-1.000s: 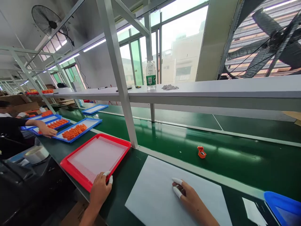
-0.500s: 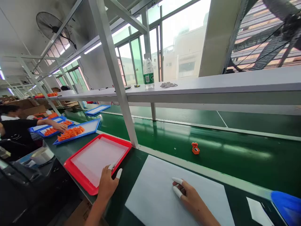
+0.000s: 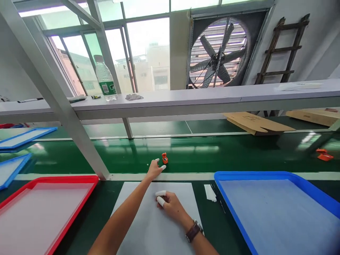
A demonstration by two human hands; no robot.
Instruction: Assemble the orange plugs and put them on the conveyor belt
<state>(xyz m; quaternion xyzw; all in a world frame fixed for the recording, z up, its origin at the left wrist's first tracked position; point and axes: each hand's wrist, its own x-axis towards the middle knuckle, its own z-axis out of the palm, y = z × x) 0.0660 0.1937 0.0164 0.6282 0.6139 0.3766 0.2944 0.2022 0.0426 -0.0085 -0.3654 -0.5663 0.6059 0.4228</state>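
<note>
My left hand (image 3: 156,170) reaches over the belt, its thumb and finger spread beside a small orange box (image 3: 165,159). The box stands on the green belt with its lid raised and something pale inside; a small gap seems to separate it from my fingertips. Above the white sheet (image 3: 159,226), my right hand (image 3: 171,206) is curled with thumb and forefinger close together. Whatever it may hold is hidden. White covers sit on fingertips of both hands.
A red-rimmed tray (image 3: 77,212) is at left, a blue tray (image 3: 233,219) at right. A slanted metal post (image 3: 79,134) rises left of my arm. The shelf (image 3: 186,101) bears a water bottle (image 3: 106,79). Another orange box (image 3: 324,156) sits on the belt (image 3: 202,156) at far right.
My view has swung to the right. My left hand has gone from the red tray's edge to the orange box on the belt. My right hand stays curled over the white sheet.
</note>
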